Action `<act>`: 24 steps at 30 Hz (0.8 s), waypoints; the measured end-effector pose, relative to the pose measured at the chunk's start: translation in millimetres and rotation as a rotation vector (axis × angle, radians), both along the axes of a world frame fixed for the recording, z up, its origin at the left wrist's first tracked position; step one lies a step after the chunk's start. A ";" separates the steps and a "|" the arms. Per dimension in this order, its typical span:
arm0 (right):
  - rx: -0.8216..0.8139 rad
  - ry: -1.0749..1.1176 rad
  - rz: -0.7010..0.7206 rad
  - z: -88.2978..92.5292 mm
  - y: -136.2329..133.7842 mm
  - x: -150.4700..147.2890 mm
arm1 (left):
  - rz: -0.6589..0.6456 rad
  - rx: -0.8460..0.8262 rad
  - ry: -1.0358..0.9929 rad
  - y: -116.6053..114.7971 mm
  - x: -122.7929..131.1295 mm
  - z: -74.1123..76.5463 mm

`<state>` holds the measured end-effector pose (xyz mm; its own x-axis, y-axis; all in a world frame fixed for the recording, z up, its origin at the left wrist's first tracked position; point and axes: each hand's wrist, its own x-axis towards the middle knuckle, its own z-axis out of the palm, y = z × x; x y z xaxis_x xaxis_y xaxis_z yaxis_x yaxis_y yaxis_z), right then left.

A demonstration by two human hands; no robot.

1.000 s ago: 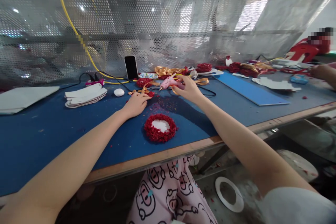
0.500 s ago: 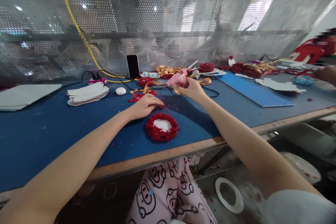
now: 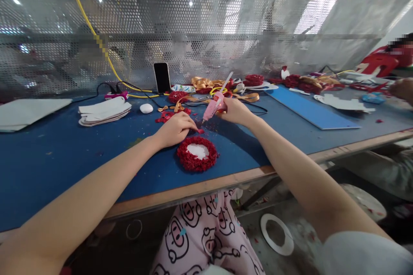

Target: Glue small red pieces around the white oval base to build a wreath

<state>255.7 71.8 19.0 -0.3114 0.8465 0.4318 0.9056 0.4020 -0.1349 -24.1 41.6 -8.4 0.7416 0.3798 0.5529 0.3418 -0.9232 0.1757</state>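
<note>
My right hand [image 3: 237, 111] is wrapped around a pink hot glue gun [image 3: 213, 106]. Its nozzle points down and to the left, and a pale glue stick rises from its back end. Close to the nozzle, my left hand [image 3: 176, 129] rests low over the blue table with its fingers together, pinching a small red piece [image 3: 200, 131], perhaps fabric or ribbon. Just in front of that hand lies a round, ruffled red wreath [image 3: 183, 159] with a white centre. Red scraps [image 3: 167, 116] are scattered behind my left hand.
Stacked white cut-outs [image 3: 105, 112], a white rounded object [image 3: 146, 108] and a propped phone [image 3: 161, 77] are at the left and back. Orange ribbon [image 3: 206, 84] lies behind the glue gun. A blue board [image 3: 309, 107] is on the right, with another person's hand [image 3: 402, 90] beyond.
My right hand has turned the glue gun so its nozzle tips down and nearer my left hand. The red piece at my left fingertips shows more plainly. The view has shifted slightly.
</note>
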 end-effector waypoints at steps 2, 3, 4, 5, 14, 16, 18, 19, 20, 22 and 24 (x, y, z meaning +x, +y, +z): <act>-0.011 -0.058 -0.003 0.7 -1.1 0.1 | -0.004 0.000 0.011 -1.8 0.8 0.6; -0.017 -0.076 0.002 0.7 -1.2 0.1 | -0.010 -0.002 0.018 -2.3 1.1 0.9; -0.021 -0.088 0.010 0.4 -1.0 0.0 | -0.017 -0.008 0.025 -2.6 1.2 1.1; -0.025 -0.095 0.019 0.1 -0.7 0.0 | -0.025 -0.016 0.032 -2.7 1.3 1.3; -0.052 -0.127 0.023 -0.9 -0.8 -1.4 | -0.022 -0.066 0.074 -4.8 1.9 4.3; -0.061 -0.136 0.018 -1.3 -0.3 -1.5 | -0.020 -0.067 0.083 -5.1 2.0 4.3; -0.065 -0.146 0.015 -1.9 0.6 -1.5 | -0.017 -0.072 0.087 -4.9 2.0 4.0; -0.066 -0.149 0.017 -2.1 0.9 -1.5 | -0.017 -0.075 0.088 -4.7 2.0 4.0; -0.068 -0.151 0.020 -2.3 1.2 -1.5 | -0.016 -0.078 0.087 -4.5 2.0 4.0; -0.070 -0.149 0.026 -2.2 1.2 -1.5 | -0.017 -0.086 0.082 -4.4 1.9 4.2; -0.072 -0.144 0.030 -1.8 0.7 -1.7 | -0.017 -0.094 0.078 -4.5 1.9 4.4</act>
<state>254.1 72.5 17.3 -0.3918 0.8628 0.3196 0.9053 0.4235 -0.0336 -22.2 37.1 -4.0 0.7874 0.4145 0.4563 0.3426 -0.9096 0.2350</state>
